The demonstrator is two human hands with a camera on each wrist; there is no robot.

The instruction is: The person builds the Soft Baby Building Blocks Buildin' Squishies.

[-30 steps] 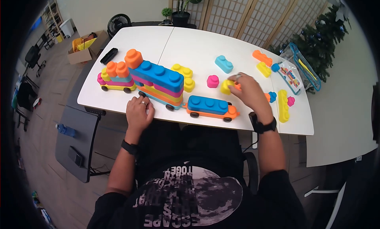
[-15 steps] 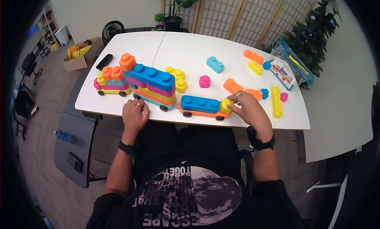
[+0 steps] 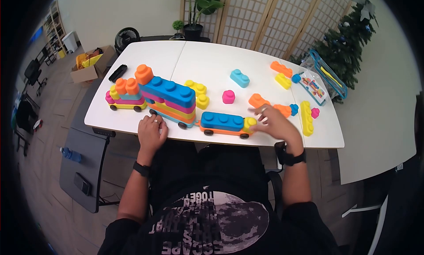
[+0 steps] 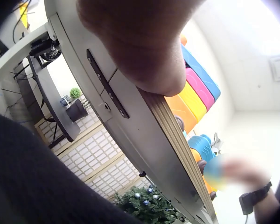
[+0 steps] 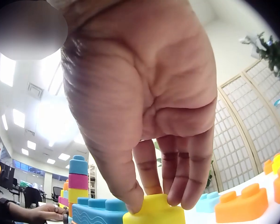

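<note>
Beside the small orange car, my right hand has its thumb at the yellow block on the car's right end, fingers spread and apart from it. From the right wrist view, the thumb and fingers of the right hand hang around the top of the yellow block. A long blue block sits left of the yellow one. My left hand rests loosely curled on the table's front edge by the wheels of the tall stack, gripping nothing visible.
On the table stands another wheeled car at the left. Behind are yellow blocks, a light blue block and a pink block. Orange blocks and a long yellow block lie at the right.
The right hand carried the yellow block from behind the car onto its right end, and its fingers have since spread off it. The left hand has stayed by the stack.
</note>
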